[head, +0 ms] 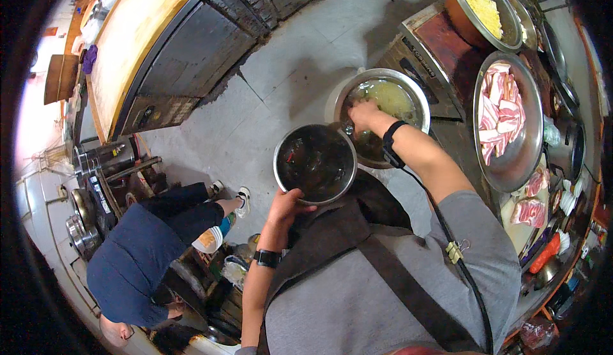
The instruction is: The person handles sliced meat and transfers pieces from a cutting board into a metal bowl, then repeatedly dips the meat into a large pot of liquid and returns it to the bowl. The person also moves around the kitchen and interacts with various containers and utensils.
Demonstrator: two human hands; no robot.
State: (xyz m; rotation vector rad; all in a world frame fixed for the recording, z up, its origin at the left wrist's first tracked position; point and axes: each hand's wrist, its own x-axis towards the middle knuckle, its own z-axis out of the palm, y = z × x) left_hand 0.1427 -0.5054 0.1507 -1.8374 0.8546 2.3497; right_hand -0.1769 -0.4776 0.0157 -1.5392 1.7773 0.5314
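Observation:
My left hand grips the near rim of a round metal bowl, thumb over the edge. Dark contents fill the bowl's inside, with a small red piece at the left. Beyond it and to the right stands a larger metal pot holding yellowish, cloudy liquid. My right hand reaches down into this pot at its left side. Its fingertips are hidden, so whether they hold something cannot be made out. The bowl's edge overlaps the pot's near left rim in view.
On the right counter are a metal basin of sliced raw streaky meat, a basin of yellow shreds, and meat pieces on a board. A wooden-topped counter runs upper left. Another person works at lower left.

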